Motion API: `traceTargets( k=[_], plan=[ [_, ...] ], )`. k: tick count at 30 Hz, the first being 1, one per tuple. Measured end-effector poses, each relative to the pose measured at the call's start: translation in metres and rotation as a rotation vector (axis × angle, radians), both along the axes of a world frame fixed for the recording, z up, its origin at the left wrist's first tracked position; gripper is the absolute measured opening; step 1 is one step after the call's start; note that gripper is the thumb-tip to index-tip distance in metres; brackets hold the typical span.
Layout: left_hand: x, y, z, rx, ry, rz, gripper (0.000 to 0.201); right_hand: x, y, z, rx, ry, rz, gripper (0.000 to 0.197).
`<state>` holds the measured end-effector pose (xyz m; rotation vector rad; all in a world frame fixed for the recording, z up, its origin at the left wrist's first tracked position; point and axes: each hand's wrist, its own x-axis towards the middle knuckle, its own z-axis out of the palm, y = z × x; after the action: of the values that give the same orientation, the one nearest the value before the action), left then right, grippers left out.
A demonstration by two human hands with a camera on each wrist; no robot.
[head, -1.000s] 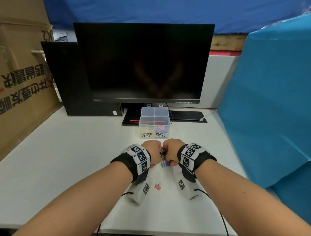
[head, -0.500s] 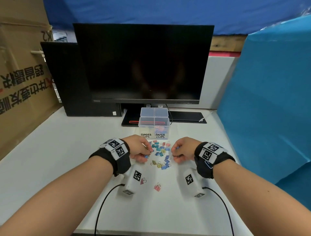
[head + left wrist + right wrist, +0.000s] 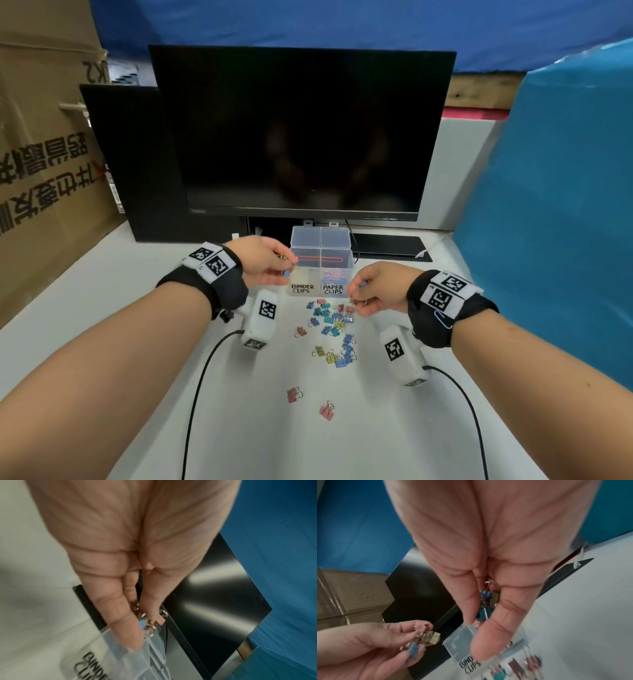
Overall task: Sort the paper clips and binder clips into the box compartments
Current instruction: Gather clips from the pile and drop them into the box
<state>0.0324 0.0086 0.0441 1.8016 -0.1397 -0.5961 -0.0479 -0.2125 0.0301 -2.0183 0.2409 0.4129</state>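
A clear two-compartment box (image 3: 321, 274) stands in front of the monitor, labelled BINDER CLIPS on the left and PAPER CLIPS on the right. Coloured paper clips lie in the right compartment. My left hand (image 3: 270, 263) holds a bunch of binder clips (image 3: 145, 623) at the box's left edge, over the binder compartment. My right hand (image 3: 370, 291) grips several binder clips (image 3: 485, 603) just right of the box front. A scatter of coloured binder clips (image 3: 330, 329) lies on the white table in front of the box, with two pink ones (image 3: 294, 394) nearer me.
A dark monitor (image 3: 301, 137) and a black computer case (image 3: 137, 164) stand behind the box. Cardboard boxes (image 3: 44, 154) rise at the left and a blue-covered bulk (image 3: 555, 205) at the right. Two black cables (image 3: 205, 377) trail from my wrists across the table.
Both hands parted from the middle of the clip pile and lifted away with clips. The left rose forward to the box's left compartment, the right to the box's front right.
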Motion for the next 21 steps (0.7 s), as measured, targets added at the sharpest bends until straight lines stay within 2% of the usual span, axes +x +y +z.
traceTargets(
  k=[4, 8, 15, 21],
  plan=[
    [0.023, -0.020, 0.009, -0.004, -0.071, 0.083, 0.013, 0.026, 0.001, 0.014, -0.017, -0.040, 0.021, 0.010],
    [0.039, -0.036, 0.012, 0.102, -0.076, 0.064, 0.016, 0.052, 0.005, 0.019, -0.021, -0.048, 0.024, 0.012],
    [0.053, -0.038, 0.010, 0.180, -0.088, 0.133, 0.030, 0.089, 0.027, 0.028, 0.005, -0.026, 0.013, 0.020],
    [0.055, -0.028, 0.002, 0.158, -0.094, 0.137, 0.019, 0.109, 0.051, 0.032, -0.003, -0.029, 0.022, 0.020]
  ],
)
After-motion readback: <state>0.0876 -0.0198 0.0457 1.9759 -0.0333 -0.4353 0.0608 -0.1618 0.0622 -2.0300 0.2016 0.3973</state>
